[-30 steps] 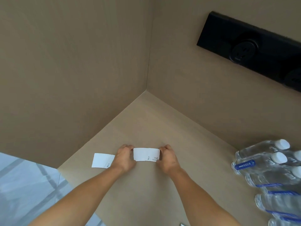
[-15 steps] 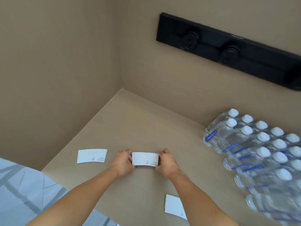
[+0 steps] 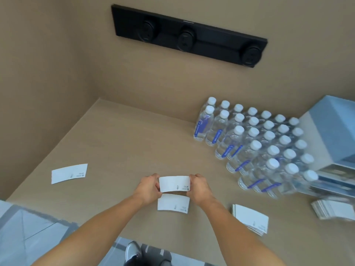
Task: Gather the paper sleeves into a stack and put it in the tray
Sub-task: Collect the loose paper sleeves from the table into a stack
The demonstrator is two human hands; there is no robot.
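Both hands [image 3: 148, 189] [image 3: 199, 187] grip one paper sleeve [image 3: 174, 183] (end edges pinched) above another sleeve [image 3: 173, 204].

Both bare forearms reach forward from the bottom edge, converging toward the held paper sleeve [image 3: 174, 183]. Left hand [image 3: 147, 190] pinches the sleeve's left end, fingers curled over the top edge, thumb on the near side. Right hand [image 3: 199, 186] pinches its right end the same way, knuckles up. Wrists roughly straight, hands level, either side of the sleeve, lifted off the counter.
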